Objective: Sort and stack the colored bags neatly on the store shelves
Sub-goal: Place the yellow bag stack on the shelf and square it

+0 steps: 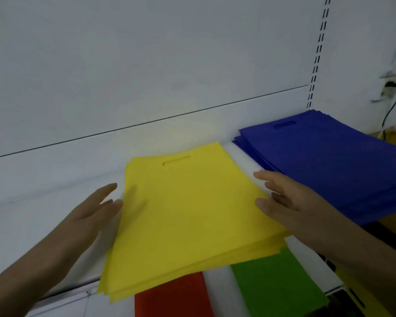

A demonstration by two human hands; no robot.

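Note:
A stack of yellow bags (188, 216) with a cut-out handle lies flat on the white shelf (44, 220), its front edge hanging over the shelf lip. My left hand (94, 209) is flat with straight fingers against the stack's left edge. My right hand (281, 197) has straight fingers against the stack's right edge. A stack of blue bags (334, 161) lies to the right on the same shelf, fanned and uneven. On the shelf below I see red bags (172, 296) and green bags (277, 284).
The white back panel (146, 65) rises behind the shelf, with a slotted upright (318, 53) at the right. A wall socket with a black cable (391, 88) is at the far right. More yellow bags (361, 303) lie at the bottom right.

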